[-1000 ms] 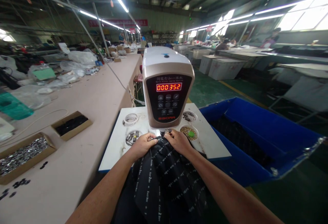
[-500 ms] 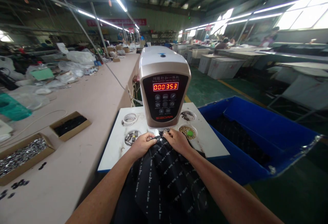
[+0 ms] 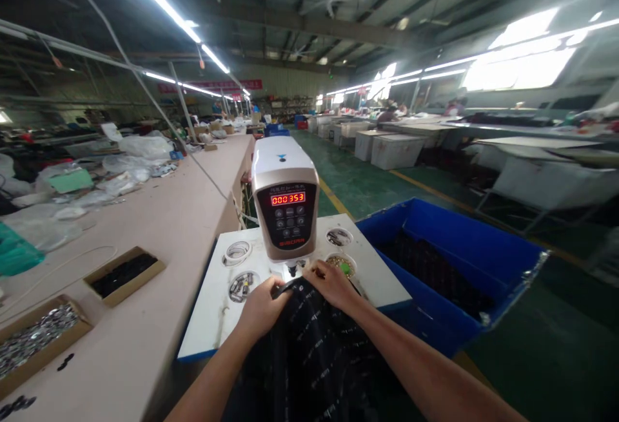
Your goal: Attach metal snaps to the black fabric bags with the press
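Note:
Black fabric [image 3: 314, 338] with rows of small white lettering hangs from both my hands in front of a snap-button machine [image 3: 285, 222]. My left hand [image 3: 264, 306] pinches the fabric's top edge on the left, thumb on top. On the right of that edge, the fingers of my right hand [image 3: 333, 283] are closed on it. A small round light-coloured snap [image 3: 300, 287] shows on the edge between the hands. The edge lies just in front of the machine's press head [image 3: 293, 268]. The machine's red display reads 000353.
The white machine table [image 3: 207, 319] has round cups of metal parts, one holding a green piece [image 3: 345, 268]. Cardboard boxes of metal pieces [image 3: 43, 338] and black pieces [image 3: 123, 274] stand on the left bench. At right, a blue bin [image 3: 503, 241] holds dark fabric.
My hands have drawn the fabric edge back toward me, out from under the press head. The view has tilted up, and the machine looks smaller. The display number is the same.

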Demonstrator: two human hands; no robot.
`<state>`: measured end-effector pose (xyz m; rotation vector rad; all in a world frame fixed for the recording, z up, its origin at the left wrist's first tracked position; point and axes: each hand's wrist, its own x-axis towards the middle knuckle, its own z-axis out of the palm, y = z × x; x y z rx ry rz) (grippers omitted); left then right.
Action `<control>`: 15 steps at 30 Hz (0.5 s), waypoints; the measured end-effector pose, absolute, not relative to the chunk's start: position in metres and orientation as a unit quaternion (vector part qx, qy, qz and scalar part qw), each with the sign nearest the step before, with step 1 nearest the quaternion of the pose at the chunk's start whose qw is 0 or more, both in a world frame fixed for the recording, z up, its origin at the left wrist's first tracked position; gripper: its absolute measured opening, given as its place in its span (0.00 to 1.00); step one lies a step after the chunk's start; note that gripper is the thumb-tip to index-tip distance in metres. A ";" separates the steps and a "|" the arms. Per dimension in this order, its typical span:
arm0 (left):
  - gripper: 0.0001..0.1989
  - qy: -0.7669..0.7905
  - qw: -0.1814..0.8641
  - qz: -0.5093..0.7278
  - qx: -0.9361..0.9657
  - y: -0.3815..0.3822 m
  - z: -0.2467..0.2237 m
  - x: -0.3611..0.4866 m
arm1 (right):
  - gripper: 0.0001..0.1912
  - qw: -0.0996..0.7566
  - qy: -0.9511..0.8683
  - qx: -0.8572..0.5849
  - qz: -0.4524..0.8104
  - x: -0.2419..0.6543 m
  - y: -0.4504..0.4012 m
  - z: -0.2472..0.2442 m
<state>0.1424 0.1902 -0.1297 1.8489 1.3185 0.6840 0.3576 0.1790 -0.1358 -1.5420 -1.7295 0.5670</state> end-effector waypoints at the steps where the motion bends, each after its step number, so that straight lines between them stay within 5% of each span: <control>1: 0.10 0.508 0.364 0.259 0.736 0.180 -0.125 0.143 | 0.12 0.365 -0.676 -0.597 0.233 0.362 0.166 -0.131; 6: 0.08 0.471 0.264 0.194 0.819 0.124 -0.117 0.153 | 0.25 0.267 -0.680 -0.577 0.365 0.385 0.085 -0.115; 11: 0.06 0.346 0.171 0.240 0.891 0.088 -0.119 0.171 | 0.10 0.305 -0.642 -0.565 0.420 0.402 0.023 -0.108; 15: 0.24 0.224 -0.011 0.341 0.913 0.084 -0.121 0.163 | 0.09 0.383 -0.545 -0.564 0.487 0.435 0.002 -0.100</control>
